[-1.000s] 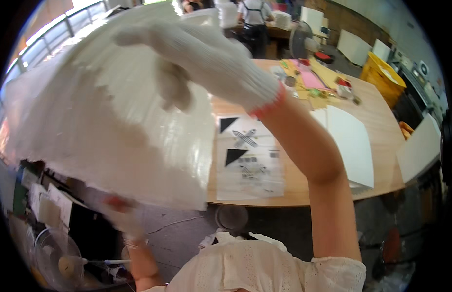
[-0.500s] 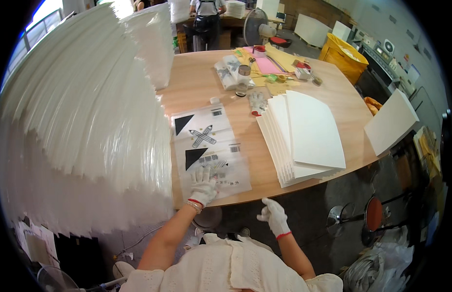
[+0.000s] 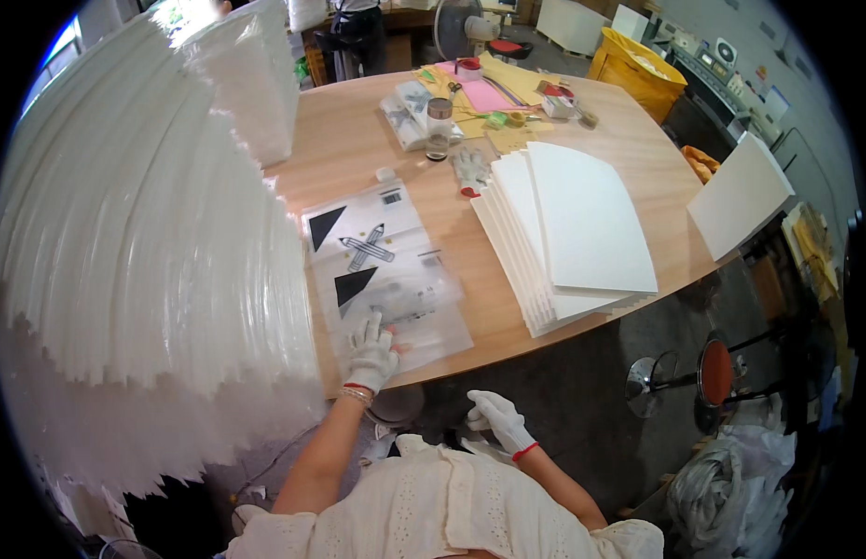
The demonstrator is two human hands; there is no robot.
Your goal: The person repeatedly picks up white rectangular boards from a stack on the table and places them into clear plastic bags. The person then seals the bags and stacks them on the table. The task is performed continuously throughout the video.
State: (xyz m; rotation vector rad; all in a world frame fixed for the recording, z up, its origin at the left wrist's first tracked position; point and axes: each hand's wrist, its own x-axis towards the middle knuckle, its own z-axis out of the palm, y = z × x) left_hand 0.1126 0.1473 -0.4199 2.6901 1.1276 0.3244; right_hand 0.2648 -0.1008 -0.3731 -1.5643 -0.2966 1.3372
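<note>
One printed clear bag (image 3: 419, 340) lies flat near the front edge of the counter (image 3: 344, 121), between the tall film pile (image 3: 153, 233) on the left and the stack of white boards (image 3: 591, 219) on the right. (Whether more bags lie beneath it cannot be told.) Its long axis runs away from the person, the far end leaning left; its print shows two black triangles and one pair of crossed pencils.

The left hand (image 3: 370, 359), gloved, rests on its near end, fingers stretched forward over the film; whether they pinch it cannot be told. The right hand (image 3: 500, 419), also gloved, hangs just off the counter's front edge, pointing left, its fingers loosely bent and released, with nothing seen in them.

The boards' long axis likewise leans left at the far end; several are fanned, too overlapped to count. One more white board (image 3: 741, 196) stands tilted beyond them. One spare glove (image 3: 470, 170) and one glass jar (image 3: 439, 130) lie and stand behind the bag, the glove nearly touching the stack.
</note>
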